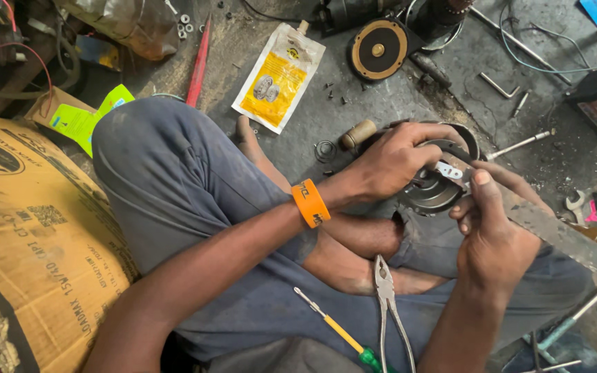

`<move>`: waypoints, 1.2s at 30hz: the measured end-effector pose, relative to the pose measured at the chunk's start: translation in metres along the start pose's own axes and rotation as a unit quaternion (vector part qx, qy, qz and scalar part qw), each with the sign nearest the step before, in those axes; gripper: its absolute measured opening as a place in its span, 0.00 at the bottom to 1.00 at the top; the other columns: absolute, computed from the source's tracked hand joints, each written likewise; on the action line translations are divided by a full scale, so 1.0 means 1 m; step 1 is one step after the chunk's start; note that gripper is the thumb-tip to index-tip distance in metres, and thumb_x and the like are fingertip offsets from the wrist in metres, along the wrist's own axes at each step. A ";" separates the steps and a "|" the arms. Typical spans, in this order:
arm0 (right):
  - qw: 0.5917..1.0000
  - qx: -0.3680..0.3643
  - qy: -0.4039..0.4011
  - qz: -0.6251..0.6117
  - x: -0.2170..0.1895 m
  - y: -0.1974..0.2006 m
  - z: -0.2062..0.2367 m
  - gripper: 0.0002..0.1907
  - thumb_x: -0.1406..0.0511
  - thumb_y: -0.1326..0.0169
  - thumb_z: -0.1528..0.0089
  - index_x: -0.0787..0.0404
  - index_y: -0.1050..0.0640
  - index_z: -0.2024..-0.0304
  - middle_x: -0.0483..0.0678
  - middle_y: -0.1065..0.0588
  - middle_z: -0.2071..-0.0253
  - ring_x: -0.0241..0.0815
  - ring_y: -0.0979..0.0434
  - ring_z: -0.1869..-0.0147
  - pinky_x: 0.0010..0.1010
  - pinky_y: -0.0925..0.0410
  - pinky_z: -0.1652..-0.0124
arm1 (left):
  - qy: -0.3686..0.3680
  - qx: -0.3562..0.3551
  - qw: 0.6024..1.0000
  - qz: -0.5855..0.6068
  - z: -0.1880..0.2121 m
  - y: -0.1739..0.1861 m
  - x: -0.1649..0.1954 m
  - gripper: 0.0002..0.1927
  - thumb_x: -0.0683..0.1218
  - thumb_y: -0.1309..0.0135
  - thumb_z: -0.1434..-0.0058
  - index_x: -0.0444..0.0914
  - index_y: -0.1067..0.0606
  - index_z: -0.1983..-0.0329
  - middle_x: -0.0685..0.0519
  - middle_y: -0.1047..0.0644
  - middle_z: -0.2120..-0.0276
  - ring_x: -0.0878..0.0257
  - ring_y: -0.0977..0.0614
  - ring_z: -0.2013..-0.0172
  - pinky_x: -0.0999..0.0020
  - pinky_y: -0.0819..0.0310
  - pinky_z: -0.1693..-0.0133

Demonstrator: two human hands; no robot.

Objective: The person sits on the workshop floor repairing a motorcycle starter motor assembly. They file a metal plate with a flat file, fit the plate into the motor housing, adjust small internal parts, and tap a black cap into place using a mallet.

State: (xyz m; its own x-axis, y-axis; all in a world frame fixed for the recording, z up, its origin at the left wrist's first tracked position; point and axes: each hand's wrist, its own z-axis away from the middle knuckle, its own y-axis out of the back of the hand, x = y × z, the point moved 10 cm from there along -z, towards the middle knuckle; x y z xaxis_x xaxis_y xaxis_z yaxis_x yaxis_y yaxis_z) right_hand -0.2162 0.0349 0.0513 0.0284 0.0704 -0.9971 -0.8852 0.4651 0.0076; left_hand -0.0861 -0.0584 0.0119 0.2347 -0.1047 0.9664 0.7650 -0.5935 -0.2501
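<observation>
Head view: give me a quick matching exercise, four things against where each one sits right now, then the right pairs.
Things:
1. pliers
2. screwdriver
3. pouch
4. round metal part

Places:
A. flat on the floor beyond the knee
B. held between left hand and right hand
C. on the lap, handles toward the camera
D. on the lap, left of the pliers, green handle nearest the camera

Pairs: 1-C, 2-D, 3-A, 4-B

1 camera only, worn on person's head. Looks steeply down onto lap and crossed legs. Very near: left hand point(395, 160) and right hand point(490, 231) fill middle right of view. Grey floor point(354, 103) runs along top edge. No second view to share.
</observation>
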 end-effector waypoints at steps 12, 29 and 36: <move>0.956 -0.056 -0.076 -0.277 0.047 0.030 -0.017 0.09 0.70 0.45 0.25 0.72 0.24 0.47 0.48 0.25 0.62 0.35 0.26 0.68 0.23 0.35 0.65 | -0.043 -0.050 0.992 0.112 -0.012 0.001 0.000 0.17 0.41 0.55 0.34 0.30 0.20 0.49 0.56 0.23 0.65 0.71 0.28 0.65 0.73 0.32 0.61; 0.997 -0.025 0.074 0.013 -0.032 0.012 0.007 0.12 0.72 0.44 0.27 0.77 0.26 0.44 0.57 0.22 0.59 0.43 0.19 0.61 0.26 0.25 0.59 | 0.121 -0.022 0.960 0.252 0.003 -0.003 -0.015 0.14 0.45 0.54 0.34 0.30 0.28 0.52 0.48 0.23 0.61 0.60 0.19 0.61 0.60 0.17 0.67; 0.994 -0.020 0.027 0.101 -0.015 0.009 0.001 0.09 0.72 0.43 0.28 0.74 0.21 0.48 0.52 0.23 0.68 0.36 0.24 0.70 0.23 0.31 0.66 | 0.187 0.010 0.960 0.210 0.011 -0.005 -0.021 0.22 0.54 0.61 0.32 0.31 0.26 0.55 0.44 0.22 0.64 0.55 0.16 0.69 0.59 0.17 0.80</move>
State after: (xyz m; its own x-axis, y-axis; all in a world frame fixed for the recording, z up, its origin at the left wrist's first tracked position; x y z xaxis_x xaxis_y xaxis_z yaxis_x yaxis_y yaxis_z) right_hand -0.2241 0.0386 0.0667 -0.1765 0.1117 -0.9779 -0.8882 0.4102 0.2071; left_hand -0.0881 -0.0442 -0.0078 0.2960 -0.6130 0.7325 0.6616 -0.4215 -0.6202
